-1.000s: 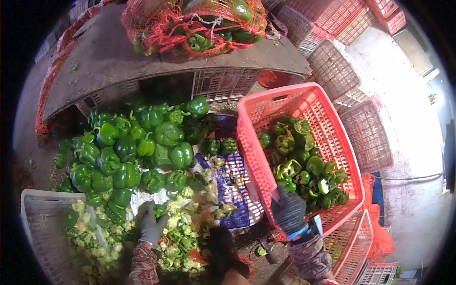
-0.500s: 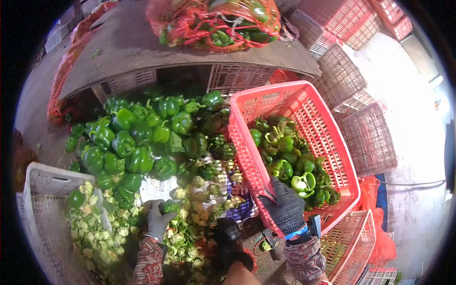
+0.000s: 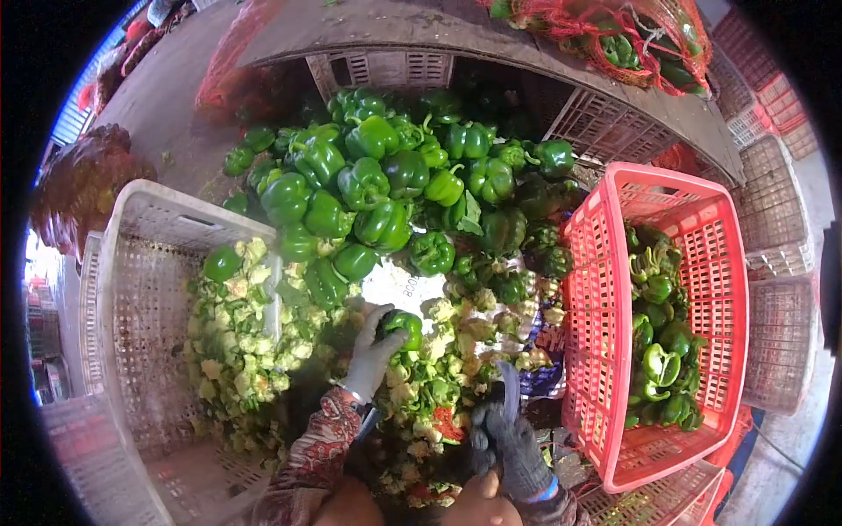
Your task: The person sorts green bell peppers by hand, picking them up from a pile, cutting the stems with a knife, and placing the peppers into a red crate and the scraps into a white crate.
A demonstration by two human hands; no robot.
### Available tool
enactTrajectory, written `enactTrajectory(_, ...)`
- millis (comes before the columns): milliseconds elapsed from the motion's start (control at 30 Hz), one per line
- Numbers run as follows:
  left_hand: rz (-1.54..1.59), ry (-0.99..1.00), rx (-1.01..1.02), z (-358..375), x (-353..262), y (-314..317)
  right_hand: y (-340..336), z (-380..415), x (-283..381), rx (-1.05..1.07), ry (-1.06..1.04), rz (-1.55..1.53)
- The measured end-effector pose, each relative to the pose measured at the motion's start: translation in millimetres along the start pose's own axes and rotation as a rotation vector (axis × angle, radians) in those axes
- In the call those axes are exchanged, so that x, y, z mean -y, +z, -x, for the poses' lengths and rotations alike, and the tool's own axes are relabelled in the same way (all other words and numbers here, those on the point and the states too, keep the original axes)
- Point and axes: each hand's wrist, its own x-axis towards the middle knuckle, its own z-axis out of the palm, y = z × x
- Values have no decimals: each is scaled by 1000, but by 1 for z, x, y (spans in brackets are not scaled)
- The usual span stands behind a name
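My left hand [image 3: 370,355], in a light grey glove, is wrapped round a green bell pepper [image 3: 403,330] just in front of the pepper heap [image 3: 364,180]. Over the trimmings at the lower middle, my right hand [image 3: 509,447], in a dark glove, is closed on a knife [image 3: 510,390] whose curved blade points up. Pale cut pepper cores [image 3: 430,368] lie between the two hands. A white printed sack [image 3: 399,287] shows behind the held pepper.
The red crate [image 3: 592,351] at the right holds green peppers. At the left stands a white crate [image 3: 145,351] with pale cores. A board [image 3: 421,26] crosses the back, with a red net bag of peppers [image 3: 627,48]. Stacked crates [image 3: 776,202] line the far right.
The view has turned, so the crates and heap appear further right or lower. My right hand has left the red crate and is now lower, over the trimmings, with the knife upright. My left hand still holds a pepper.
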Motion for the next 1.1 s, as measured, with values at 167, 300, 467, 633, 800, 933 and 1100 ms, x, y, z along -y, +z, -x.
enactTrajectory(167,-496,43,54,-42,32,-5,23,-203,-54,-307,-347,615)
enactTrajectory(300,-860,275,92,-57,56,-26,60,-218,-31,-126,-656,917)
enactTrajectory(467,-573,-140,358,-54,11,-40,71,-190,18,199,-265,668)
enactTrajectory(633,-649,-87,440,-59,20,-50,76,-204,-6,122,-372,694)
enactTrajectory(800,-478,-55,489,-64,19,-60,76,-209,-6,110,-258,628)
enactTrajectory(933,-696,15,366,-59,30,-52,81,-197,13,160,-213,498)
enactTrajectory(1100,-696,109,205,-60,49,-39,80,-216,-20,25,-370,607)
